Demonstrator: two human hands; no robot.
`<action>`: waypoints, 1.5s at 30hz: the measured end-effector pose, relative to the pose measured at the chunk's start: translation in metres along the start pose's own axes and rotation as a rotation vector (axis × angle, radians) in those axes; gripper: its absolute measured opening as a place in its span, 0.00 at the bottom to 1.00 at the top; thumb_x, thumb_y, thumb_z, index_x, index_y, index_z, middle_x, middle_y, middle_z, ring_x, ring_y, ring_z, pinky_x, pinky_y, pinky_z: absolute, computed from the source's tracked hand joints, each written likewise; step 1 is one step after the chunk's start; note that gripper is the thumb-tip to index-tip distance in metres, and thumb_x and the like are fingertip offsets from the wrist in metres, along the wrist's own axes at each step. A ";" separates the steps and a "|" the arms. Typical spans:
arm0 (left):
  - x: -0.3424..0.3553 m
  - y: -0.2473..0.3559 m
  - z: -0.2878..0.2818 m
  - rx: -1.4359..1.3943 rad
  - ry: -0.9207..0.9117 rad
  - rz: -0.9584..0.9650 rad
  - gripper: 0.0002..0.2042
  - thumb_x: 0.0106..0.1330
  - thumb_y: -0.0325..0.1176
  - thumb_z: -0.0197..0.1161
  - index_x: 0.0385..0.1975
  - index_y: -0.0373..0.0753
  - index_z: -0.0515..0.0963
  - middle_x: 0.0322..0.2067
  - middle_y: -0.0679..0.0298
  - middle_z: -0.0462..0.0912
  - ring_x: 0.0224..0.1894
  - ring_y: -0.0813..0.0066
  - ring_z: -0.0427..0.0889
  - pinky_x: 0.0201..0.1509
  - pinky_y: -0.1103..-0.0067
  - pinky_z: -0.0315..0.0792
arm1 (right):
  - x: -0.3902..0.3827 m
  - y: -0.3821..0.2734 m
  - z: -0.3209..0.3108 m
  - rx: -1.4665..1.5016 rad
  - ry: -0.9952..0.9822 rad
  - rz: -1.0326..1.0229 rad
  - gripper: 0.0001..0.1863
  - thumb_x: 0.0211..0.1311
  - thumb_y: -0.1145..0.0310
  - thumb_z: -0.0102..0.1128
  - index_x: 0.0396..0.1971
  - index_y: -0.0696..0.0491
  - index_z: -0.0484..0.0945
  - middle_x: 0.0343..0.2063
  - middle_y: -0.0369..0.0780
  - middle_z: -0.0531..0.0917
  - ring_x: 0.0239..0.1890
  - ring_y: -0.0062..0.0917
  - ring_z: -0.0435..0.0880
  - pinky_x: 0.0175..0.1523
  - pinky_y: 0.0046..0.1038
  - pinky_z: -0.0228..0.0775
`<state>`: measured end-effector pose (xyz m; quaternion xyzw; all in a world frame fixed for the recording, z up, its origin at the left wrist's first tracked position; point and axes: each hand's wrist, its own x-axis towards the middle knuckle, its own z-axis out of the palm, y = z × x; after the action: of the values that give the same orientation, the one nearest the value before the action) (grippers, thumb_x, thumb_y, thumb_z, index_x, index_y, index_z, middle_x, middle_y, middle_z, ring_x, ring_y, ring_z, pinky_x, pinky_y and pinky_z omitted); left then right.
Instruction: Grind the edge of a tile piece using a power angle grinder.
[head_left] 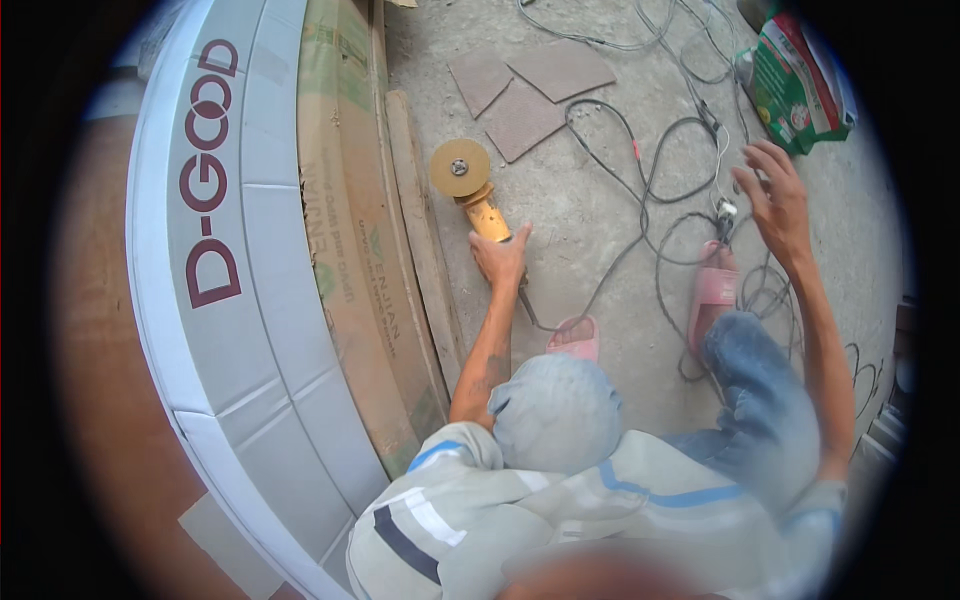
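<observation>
Nearest is a pale grey cloth shirt with blue and white stripes. Beyond it, the left hand has its fingers wrapped round a scuffed yellow angle grinder with a flat, round tan disc and a dark cable. The grinder is toward the far left, near a long wooden strip. Over to the right, the right hand looks empty, fingers parted and loosely bent.
</observation>
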<state>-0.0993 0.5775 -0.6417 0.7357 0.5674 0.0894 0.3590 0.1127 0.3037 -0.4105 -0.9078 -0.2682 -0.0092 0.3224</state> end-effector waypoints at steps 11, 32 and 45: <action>0.002 0.097 -0.042 -0.905 -0.665 -0.215 0.18 0.53 0.33 0.69 0.39 0.31 0.71 0.25 0.59 0.79 0.21 0.73 0.80 0.24 0.78 0.75 | -0.096 -0.054 0.184 1.052 -0.712 0.777 0.34 0.63 0.41 0.55 0.46 0.62 0.77 0.42 0.44 0.80 0.45 0.25 0.78 0.43 0.28 0.73; -0.029 0.076 -0.017 -1.489 -0.818 -0.282 0.16 0.53 0.40 0.64 0.33 0.33 0.73 0.25 0.59 0.79 0.27 0.62 0.83 0.30 0.66 0.82 | -0.179 -0.059 0.239 2.514 -0.412 1.093 0.20 0.61 0.71 0.62 0.48 0.67 0.72 0.42 0.49 0.80 0.43 0.32 0.81 0.47 0.27 0.78; -0.016 0.060 -0.035 -1.341 -0.687 -0.244 0.15 0.52 0.38 0.63 0.32 0.33 0.74 0.23 0.58 0.79 0.23 0.62 0.80 0.31 0.70 0.80 | -0.180 -0.029 0.222 1.557 -0.348 0.917 0.17 0.61 0.72 0.62 0.50 0.59 0.76 0.34 0.39 0.83 0.36 0.19 0.80 0.40 0.18 0.72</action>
<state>-0.0778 0.5718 -0.5739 0.2787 0.3254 0.1404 0.8926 -0.0908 0.3669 -0.6039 -0.4406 0.1428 0.4393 0.7697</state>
